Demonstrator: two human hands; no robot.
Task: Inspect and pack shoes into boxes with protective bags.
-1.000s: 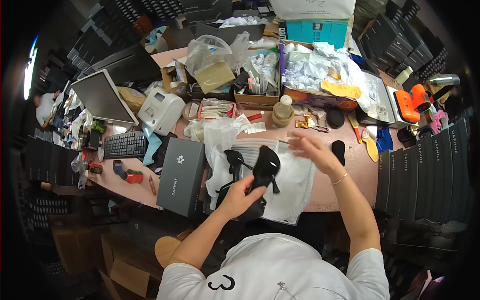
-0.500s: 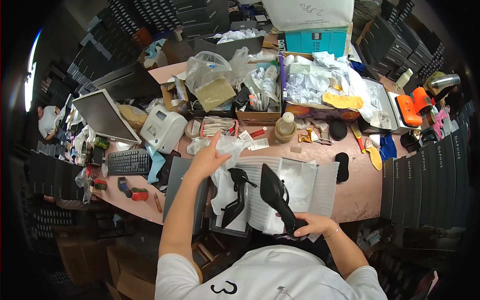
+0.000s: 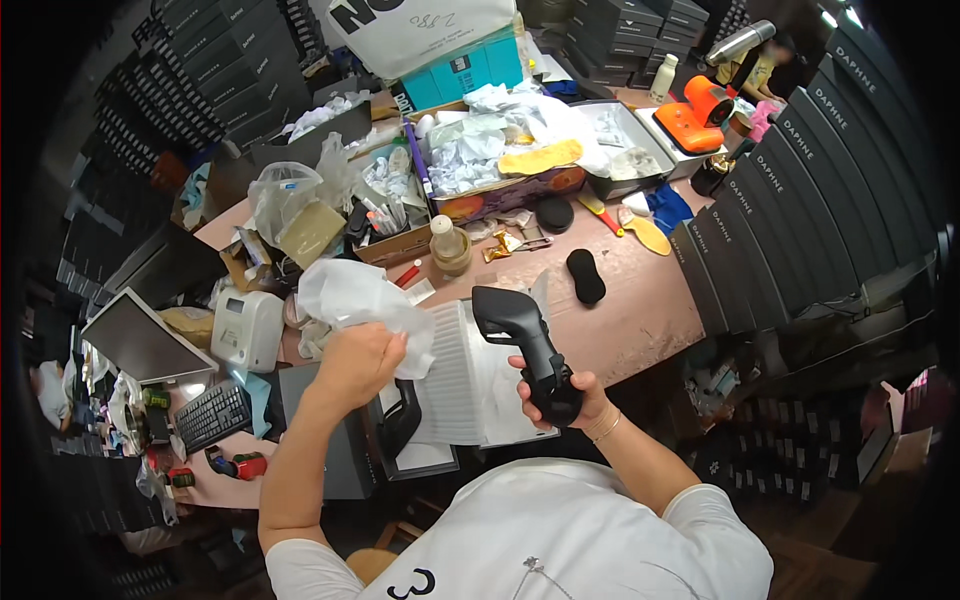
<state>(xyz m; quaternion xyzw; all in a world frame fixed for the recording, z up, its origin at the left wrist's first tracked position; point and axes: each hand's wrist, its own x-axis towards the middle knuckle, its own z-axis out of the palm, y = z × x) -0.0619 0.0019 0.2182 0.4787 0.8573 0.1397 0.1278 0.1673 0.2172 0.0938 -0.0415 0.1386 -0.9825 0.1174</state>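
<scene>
My right hand [image 3: 562, 398] is wrapped round the heel end of a black high-heeled shoe [image 3: 520, 325], its pointed toe tilted up and away from me. My left hand [image 3: 358, 366] is closed on a thin white wrapping sheet [image 3: 365, 298] that billows up in front of the fist. Below that fist the other black heeled shoe [image 3: 402, 418] lies in an open dark shoe box [image 3: 425, 468], partly hidden by my hand and the sheet. A ribbed white packing sheet [image 3: 448, 385] and flat white paper [image 3: 500, 385] spread beside it, under the held shoe.
Dark shoe boxes [image 3: 760, 215] stand in a row at the right table edge. A black shoe-shaped pad [image 3: 586, 277], a jar [image 3: 450, 248] and a carton of crumpled paper [image 3: 480, 200] sit behind. A monitor [image 3: 150, 335], keyboard [image 3: 213, 415] and label printer [image 3: 246, 330] are at left.
My left hand has gone from pointing to a closed grip on the white sheet, lifting it. My right hand has raised the shoe slightly. The whole view has swung to the right.
</scene>
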